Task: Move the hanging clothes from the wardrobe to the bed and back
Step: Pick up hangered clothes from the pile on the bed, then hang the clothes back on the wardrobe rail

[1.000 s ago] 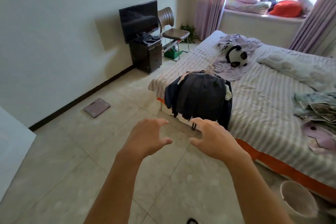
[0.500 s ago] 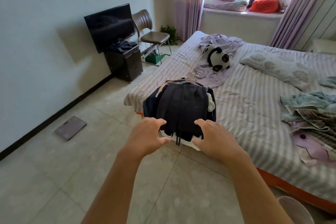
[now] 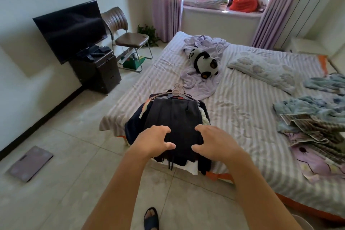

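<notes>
The stack of clothes (image 3: 173,129) on hangers lies at the bed's (image 3: 242,117) near corner. Both hands, left hand (image 3: 153,141) and right hand (image 3: 214,143), hover over it spread, gripping nothing. The return trip to the wardrobe seems left.

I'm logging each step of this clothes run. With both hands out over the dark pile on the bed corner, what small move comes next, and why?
Probably lower both hands onto the pile of clothes and close the fingers on it. The left hand and right hand are spread open on either side of it, holding nothing, while the pile lies on its hangers at the bed corner.

Home bedroom: bed (image 3: 242,110), television (image 3: 71,30).
</notes>
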A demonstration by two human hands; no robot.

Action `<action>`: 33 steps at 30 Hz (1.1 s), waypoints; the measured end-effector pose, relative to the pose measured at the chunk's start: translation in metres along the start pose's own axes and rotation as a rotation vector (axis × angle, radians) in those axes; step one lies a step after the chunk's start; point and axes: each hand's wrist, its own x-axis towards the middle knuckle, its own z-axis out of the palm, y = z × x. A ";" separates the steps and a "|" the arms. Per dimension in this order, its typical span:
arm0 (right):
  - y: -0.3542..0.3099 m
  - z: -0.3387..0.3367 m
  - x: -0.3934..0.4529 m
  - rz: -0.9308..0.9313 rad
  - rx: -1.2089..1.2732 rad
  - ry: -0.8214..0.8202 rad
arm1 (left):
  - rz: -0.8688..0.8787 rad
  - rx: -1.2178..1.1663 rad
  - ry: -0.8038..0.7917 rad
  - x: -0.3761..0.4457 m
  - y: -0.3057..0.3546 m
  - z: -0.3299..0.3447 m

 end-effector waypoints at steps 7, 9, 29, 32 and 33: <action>-0.022 -0.029 0.103 0.109 -0.011 -0.007 | 0.072 0.014 -0.036 0.098 -0.037 -0.060; -0.025 -0.033 0.129 0.125 -0.002 -0.012 | 0.080 0.013 -0.029 0.121 -0.045 -0.069; 0.085 -0.033 0.412 0.121 0.142 -0.063 | -0.020 0.001 0.003 0.406 -0.065 -0.075; 0.107 -0.026 0.450 0.141 0.153 -0.069 | -0.039 -0.019 0.042 0.445 -0.074 -0.066; 0.114 -0.022 0.461 0.155 0.165 -0.066 | -0.049 -0.025 0.034 0.457 -0.079 -0.061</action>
